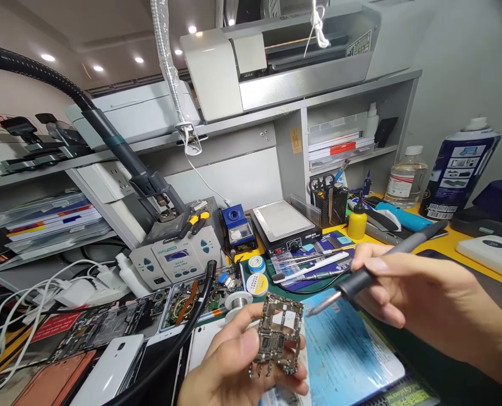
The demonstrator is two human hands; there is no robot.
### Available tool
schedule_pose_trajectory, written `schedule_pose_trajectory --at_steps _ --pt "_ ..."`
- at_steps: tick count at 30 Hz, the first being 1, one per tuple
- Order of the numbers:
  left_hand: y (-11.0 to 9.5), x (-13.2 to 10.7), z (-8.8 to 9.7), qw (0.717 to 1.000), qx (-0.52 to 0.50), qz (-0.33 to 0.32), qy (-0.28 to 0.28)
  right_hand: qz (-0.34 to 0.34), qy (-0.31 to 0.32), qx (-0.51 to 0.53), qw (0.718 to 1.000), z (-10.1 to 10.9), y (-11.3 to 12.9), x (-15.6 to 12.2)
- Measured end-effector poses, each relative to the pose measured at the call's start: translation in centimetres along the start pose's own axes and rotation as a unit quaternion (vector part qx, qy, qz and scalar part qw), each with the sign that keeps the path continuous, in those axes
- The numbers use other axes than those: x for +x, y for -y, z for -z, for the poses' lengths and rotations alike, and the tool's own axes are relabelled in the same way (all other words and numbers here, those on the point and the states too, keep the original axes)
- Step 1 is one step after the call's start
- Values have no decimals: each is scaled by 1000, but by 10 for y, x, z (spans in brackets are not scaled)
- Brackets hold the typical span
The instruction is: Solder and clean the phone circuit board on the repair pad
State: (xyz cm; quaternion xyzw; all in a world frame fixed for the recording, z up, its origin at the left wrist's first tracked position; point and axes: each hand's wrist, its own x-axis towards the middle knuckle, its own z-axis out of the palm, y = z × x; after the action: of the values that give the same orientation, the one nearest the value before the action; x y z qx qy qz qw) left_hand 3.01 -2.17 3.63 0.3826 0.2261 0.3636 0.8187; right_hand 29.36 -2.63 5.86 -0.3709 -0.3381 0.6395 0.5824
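My left hand grips a small phone circuit board by its edges, thumb in front and fingers behind. A pale patch shows on the upper part of the board, and its far side is hidden. My right hand is closed round the dark handle of a soldering iron. The iron's metal tip points left and down, just to the right of the board and, as far as I can see, apart from it. Below the iron lies a blue printed sheet or pad on the green mat.
A soldering station stands behind, left of centre. Solder wire and small round tins sit nearer. A black hose crosses the left side above several phones. Tweezers and a white brush lie behind the iron.
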Motion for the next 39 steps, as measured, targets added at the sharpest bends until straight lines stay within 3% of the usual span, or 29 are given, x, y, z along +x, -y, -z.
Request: schedule_pose_trajectory --at_steps 3,5,8,12,15,23,30,39 --pt "-1 -2 3 989 129 -69 -28 22 -39 8 999 2 7 1" --pt "1 -3 4 958 252 -131 -42 41 -54 4 998 2 10 0" --pt "8 -3 5 864 437 -236 -78 49 -42 -19 998 0 11 -1" --pt "19 2 9 692 604 -376 -119 46 23 -91 995 -1 0 -4" --pt "23 6 11 627 662 -394 -111 31 41 -165 985 2 -11 -3" --pt "24 7 14 602 679 -408 -100 -14 46 -232 972 1 -21 4" --pt "19 6 14 521 750 -399 -75 -7 31 -248 968 3 -24 7" --pt "20 8 16 513 749 -413 -70 6 45 -251 967 5 -25 7"
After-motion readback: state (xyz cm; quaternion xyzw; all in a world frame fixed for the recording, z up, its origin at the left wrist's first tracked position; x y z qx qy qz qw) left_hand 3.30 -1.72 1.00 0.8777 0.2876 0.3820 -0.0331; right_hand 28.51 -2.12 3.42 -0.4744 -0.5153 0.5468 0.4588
